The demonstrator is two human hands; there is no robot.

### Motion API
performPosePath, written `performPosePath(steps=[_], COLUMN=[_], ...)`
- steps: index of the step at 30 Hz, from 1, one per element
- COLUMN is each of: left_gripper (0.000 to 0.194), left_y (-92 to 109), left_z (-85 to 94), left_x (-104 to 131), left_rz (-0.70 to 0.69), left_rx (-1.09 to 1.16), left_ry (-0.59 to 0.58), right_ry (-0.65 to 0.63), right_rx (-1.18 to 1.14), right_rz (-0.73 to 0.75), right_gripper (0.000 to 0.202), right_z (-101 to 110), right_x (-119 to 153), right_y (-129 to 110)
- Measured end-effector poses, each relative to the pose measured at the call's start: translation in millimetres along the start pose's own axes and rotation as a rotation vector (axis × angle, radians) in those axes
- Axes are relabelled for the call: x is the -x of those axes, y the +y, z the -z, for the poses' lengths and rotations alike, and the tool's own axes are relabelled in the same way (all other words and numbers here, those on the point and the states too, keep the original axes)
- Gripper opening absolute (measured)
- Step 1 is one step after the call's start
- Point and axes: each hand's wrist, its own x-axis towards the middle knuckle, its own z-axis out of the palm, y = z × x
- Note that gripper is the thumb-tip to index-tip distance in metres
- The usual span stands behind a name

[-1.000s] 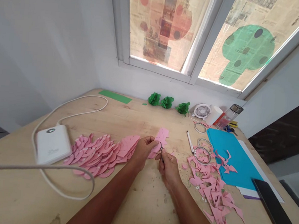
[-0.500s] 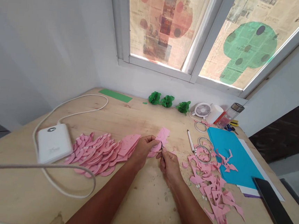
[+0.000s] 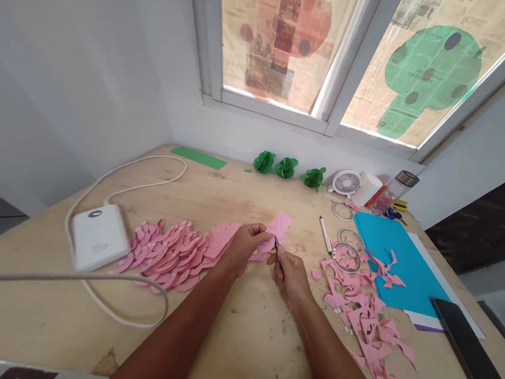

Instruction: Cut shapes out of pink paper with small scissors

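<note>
Between the thumb and fingers of my left hand point(image 3: 244, 249) is a piece of pink paper point(image 3: 281, 225), with curved outlines on its far part. My right hand point(image 3: 291, 275) is closed around small scissors point(image 3: 276, 245), their dark blades at the paper's near right edge; the handles are mostly hidden by my fingers. Just left of my left hand lies a row of overlapping cut pink paper shapes point(image 3: 176, 253). A heap of pink paper scraps point(image 3: 367, 320) spreads to the right of my right hand.
A white power bank point(image 3: 100, 238) with a looping cable sits at left. Green paper pompoms point(image 3: 286, 167) stand along the back, near a small fan point(image 3: 345, 182) and a glass bottle point(image 3: 393, 193). At right are a white pen point(image 3: 325, 234), blue paper point(image 3: 405, 268) and a black phone point(image 3: 470, 350).
The view has shifted slightly, so the table's near edge now shows at the bottom. Both hands keep their hold on the paper and scissors, with little visible movement.
</note>
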Motion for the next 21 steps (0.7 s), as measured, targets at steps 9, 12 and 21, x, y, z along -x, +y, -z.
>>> performPosePath(steps=[9,12,21], left_gripper=[0.019,0.02,0.019], left_y=[1.9,2.5,5.0], left_z=[-0.1,0.8,0.3], left_x=[0.7,1.2,2.1], left_rz=[0.014,0.003,0.0], left_rx=[-0.013,-0.02,-0.018], left_ry=[-0.002,-0.009,-0.022], right_ry=[-0.01,-0.007,0.0], right_rx=[0.017,0.027,0.018], right_rz=[0.004,0.008,0.006], right_gripper=[0.043,0.043,0.042], right_z=[0.5,0.3,0.9], right_x=[1.0,1.3,1.9], right_y=[-1.8,-2.5,-1.2])
